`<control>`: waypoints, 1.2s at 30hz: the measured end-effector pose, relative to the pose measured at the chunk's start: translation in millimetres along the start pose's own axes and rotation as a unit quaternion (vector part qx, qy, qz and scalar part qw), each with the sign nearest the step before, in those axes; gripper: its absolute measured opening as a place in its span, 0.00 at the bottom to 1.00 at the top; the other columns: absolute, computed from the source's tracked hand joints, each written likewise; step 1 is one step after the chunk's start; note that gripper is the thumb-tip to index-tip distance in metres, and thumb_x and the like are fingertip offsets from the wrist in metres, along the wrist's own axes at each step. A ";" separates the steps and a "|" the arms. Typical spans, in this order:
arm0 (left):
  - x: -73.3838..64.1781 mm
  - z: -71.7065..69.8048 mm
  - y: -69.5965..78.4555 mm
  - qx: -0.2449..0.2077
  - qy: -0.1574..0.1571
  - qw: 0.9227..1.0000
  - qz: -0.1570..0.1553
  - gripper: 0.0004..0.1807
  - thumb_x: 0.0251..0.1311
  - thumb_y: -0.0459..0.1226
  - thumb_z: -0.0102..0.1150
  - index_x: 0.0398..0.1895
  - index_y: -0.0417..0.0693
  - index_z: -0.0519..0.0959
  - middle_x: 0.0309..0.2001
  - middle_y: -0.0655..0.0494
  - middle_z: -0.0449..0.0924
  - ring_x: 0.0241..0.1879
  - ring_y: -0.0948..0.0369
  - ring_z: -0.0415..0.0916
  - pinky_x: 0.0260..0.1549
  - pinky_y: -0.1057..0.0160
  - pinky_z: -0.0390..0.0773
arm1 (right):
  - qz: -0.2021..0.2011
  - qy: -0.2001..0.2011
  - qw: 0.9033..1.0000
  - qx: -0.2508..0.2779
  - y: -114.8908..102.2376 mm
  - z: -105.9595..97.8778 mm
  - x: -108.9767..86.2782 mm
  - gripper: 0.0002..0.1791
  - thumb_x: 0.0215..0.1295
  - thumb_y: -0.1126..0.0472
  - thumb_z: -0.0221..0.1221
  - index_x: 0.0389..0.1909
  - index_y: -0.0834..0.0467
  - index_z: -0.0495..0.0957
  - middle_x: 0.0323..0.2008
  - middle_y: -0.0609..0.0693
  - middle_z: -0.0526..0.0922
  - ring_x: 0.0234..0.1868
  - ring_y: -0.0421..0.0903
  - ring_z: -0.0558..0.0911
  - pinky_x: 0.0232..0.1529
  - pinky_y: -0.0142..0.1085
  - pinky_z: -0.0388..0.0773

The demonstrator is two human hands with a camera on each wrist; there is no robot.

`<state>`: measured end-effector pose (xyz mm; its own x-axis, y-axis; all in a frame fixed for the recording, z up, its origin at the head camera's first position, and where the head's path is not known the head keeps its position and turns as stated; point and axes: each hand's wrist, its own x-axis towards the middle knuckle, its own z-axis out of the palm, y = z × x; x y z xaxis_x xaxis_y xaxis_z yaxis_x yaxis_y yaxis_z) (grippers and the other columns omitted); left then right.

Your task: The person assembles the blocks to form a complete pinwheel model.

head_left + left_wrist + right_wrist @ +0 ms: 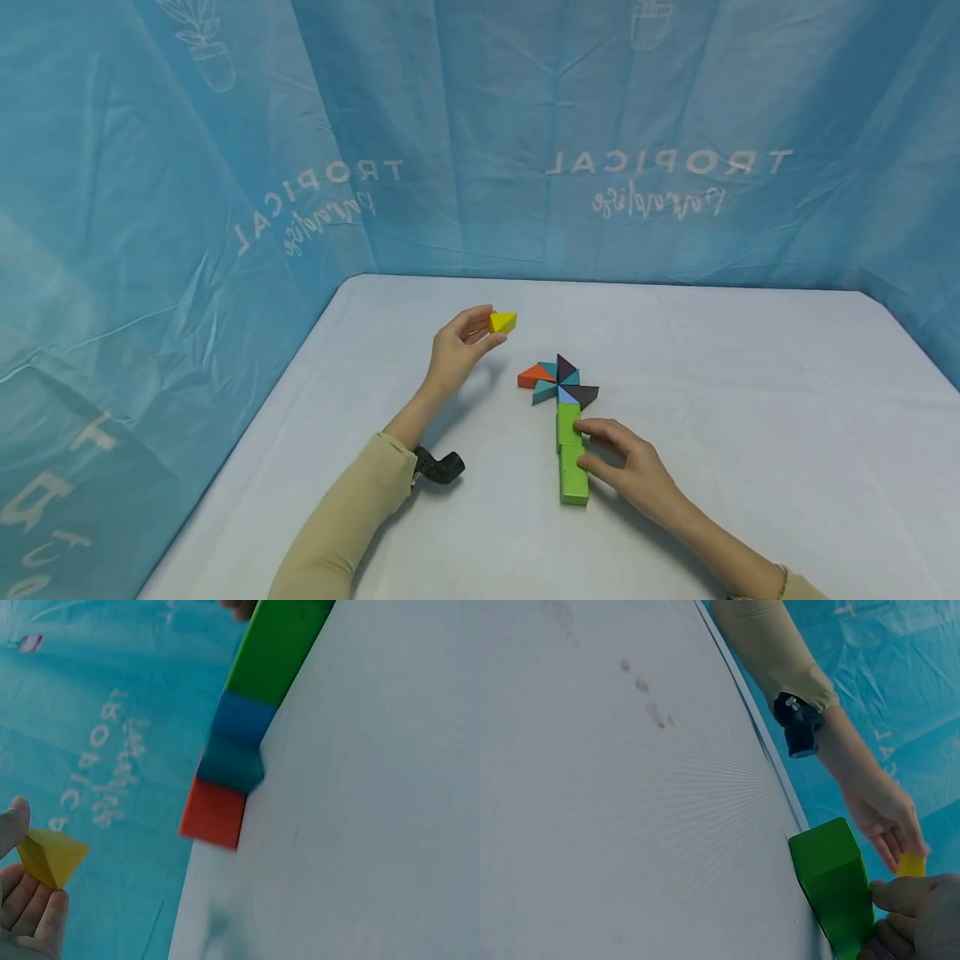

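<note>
Above the table, my left hand [457, 348] pinches a yellow triangular block [502, 322] between thumb and fingers, to the left of and beyond a pinwheel of triangular blocks. The pinwheel shows an orange-red block [531, 377], teal ones [544, 391], dark ones [585, 394] and a light blue one [567, 396]. Two green blocks [574, 483] lie end to end from the light blue block towards me. At their right side, my right hand [637, 471] touches them with its thumb and fingertips, not wrapped round them. In the right wrist view, the hand partly covers the green block [832, 892].
A white cloth [750, 417] covers the table. Blue printed curtains [487, 125] hang behind it and along its left side. A black wrist camera [441, 467] sticks out from the left sleeve, low over the table.
</note>
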<state>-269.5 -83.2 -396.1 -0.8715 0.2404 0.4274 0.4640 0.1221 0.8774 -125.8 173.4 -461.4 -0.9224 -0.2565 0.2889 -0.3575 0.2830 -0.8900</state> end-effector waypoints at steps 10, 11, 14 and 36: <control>-16.6 23.2 27.2 -0.025 -0.059 0.998 -0.010 0.26 0.55 0.28 0.64 0.57 0.30 0.71 0.54 0.35 0.73 0.53 0.46 0.73 0.53 0.49 0.72 | 0.007 0.002 1.000 -0.010 -27.0 1.3 0.9 0.23 0.57 0.72 0.63 0.55 0.68 0.72 0.53 0.61 0.76 0.56 0.58 0.74 0.55 0.48 0.71; -18.2 24.1 27.2 -0.029 -0.063 0.998 -0.011 0.26 0.55 0.28 0.64 0.57 0.29 0.70 0.54 0.35 0.73 0.53 0.46 0.73 0.53 0.48 0.72 | 0.004 0.001 1.000 -0.015 -27.1 1.4 0.7 0.23 0.57 0.71 0.63 0.55 0.68 0.72 0.53 0.61 0.76 0.55 0.58 0.74 0.55 0.47 0.71; -23.9 26.8 28.3 -0.033 -0.078 0.996 -0.029 0.26 0.56 0.30 0.64 0.58 0.31 0.71 0.55 0.36 0.73 0.54 0.47 0.73 0.54 0.49 0.71 | 0.009 -0.001 1.000 -0.016 -25.6 1.5 0.1 0.23 0.58 0.70 0.63 0.55 0.67 0.72 0.54 0.60 0.75 0.56 0.57 0.74 0.55 0.46 0.71; -74.7 42.6 -11.0 0.079 -0.133 0.987 0.052 0.28 0.51 0.34 0.69 0.57 0.35 0.74 0.52 0.48 0.77 0.52 0.57 0.76 0.48 0.67 0.75 | 0.017 -0.003 1.000 -0.012 -3.0 -0.4 0.0 0.24 0.60 0.59 0.64 0.57 0.59 0.73 0.56 0.51 0.75 0.59 0.50 0.73 0.57 0.38 0.70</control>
<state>-202.7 -61.5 -447.0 -0.7548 0.5014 0.4229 0.5863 0.2265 0.7778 -124.7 172.9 -458.5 -0.9332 -0.2517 0.2565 -0.3293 0.3132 -0.8908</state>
